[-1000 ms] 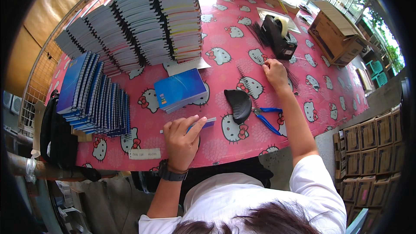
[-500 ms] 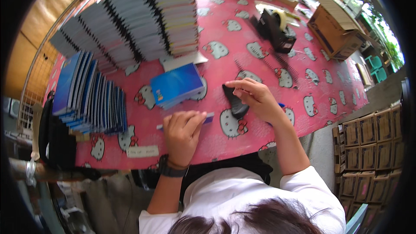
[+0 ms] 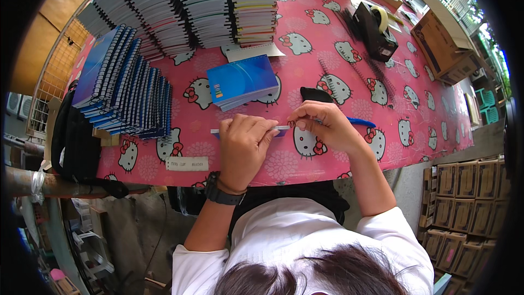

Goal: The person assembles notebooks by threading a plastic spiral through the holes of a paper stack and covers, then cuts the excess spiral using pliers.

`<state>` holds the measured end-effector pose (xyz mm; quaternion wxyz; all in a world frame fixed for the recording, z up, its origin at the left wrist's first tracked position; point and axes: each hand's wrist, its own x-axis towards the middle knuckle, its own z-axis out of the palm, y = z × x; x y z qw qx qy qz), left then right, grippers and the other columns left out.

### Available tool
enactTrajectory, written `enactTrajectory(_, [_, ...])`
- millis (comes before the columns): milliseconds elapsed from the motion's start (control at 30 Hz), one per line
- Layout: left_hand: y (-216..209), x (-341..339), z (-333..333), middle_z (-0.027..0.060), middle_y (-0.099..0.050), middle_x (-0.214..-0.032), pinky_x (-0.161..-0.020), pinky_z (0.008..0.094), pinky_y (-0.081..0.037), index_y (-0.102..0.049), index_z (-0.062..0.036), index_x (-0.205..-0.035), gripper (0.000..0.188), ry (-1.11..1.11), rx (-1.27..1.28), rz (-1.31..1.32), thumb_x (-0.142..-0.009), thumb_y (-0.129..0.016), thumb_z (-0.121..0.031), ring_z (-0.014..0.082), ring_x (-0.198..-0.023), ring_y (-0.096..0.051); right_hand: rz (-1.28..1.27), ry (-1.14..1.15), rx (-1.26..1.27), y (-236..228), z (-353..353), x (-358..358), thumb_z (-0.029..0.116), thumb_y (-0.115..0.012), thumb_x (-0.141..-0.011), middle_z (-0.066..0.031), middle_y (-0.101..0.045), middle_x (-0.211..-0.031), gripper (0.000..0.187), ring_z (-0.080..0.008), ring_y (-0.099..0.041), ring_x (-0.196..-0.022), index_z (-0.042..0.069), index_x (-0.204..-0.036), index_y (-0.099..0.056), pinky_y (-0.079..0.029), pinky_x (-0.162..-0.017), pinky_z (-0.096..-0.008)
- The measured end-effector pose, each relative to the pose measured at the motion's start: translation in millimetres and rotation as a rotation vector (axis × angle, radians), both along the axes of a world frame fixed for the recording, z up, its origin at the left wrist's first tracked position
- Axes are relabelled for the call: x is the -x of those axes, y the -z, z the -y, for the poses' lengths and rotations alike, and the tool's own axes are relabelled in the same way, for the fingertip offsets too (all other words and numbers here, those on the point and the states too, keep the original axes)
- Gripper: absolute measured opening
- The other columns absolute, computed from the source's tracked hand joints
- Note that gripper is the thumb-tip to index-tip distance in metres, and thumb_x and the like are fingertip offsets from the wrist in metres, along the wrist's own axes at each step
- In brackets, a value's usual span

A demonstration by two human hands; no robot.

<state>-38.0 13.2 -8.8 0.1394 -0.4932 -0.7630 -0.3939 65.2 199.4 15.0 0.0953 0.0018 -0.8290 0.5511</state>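
Note:
My left hand (image 3: 244, 145), with a dark watch on its wrist, grips a thin blue-covered notebook (image 3: 279, 133) by its long edge, just above the pink tablecloth. At the notebook's right end my right hand (image 3: 329, 127) has thumb and fingers pinched together; whatever lies between them is too small to make out. Partly hidden behind that hand is a black oblong object (image 3: 315, 95). A blue pen-like stick (image 3: 360, 122) lies to its right. Beyond my left hand rests a small pile of blue-covered notebooks (image 3: 243, 81) without visible coils.
Coil-bound blue notebooks (image 3: 125, 84) stand stacked at left, before tall stacks of bound books (image 3: 204, 11). Loose black coils (image 3: 376, 76) lie at right, near a black tape dispenser (image 3: 376, 33) and a cardboard box (image 3: 445, 41). A paper label (image 3: 186, 164) lies near the front edge.
My right hand has left the black object and moved left to the notebook's end, its fingers now pinched. My left hand still holds the notebook. The view has shifted slightly.

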Motion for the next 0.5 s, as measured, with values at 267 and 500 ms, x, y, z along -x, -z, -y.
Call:
enactTrajectory(267, [-0.1, 0.9, -1.1, -0.0032, -0.065, -0.083, -0.076, 0.0343, -0.036, -0.07, -0.0132, -0.09, 0.014, 0.011, 0.002, -0.009, -0.077, -0.073, -0.019, 0.0163, -0.083, -0.058, -0.115, -0.075, -0.338, -3.4, -2.8, 4.4, 0.0, -0.057, -0.088, -0.0146, -0.063, -0.088, 0.015, -0.028, -0.063, -0.082, -0.001, -0.102, -0.064, -0.05, -0.074, -0.0345])
enactTrajectory(500, [-4.6, -2.8, 1.9, 0.0002, -0.066, -0.085, -0.077, 0.0348, -0.037, -0.07, -0.0116, -0.09, 0.015, 0.01, 0.048, 0.016, -0.077, -0.074, -0.019, 0.0195, -0.082, -0.059, 0.219, -0.157, -0.167, -21.1, -2.1, 2.6, 0.006, -0.062, -0.086, -0.0153, -0.064, -0.089, 0.026, -0.0315, -0.064, -0.08, 0.0, -0.111, -0.059, -0.05, -0.072, -0.0377])
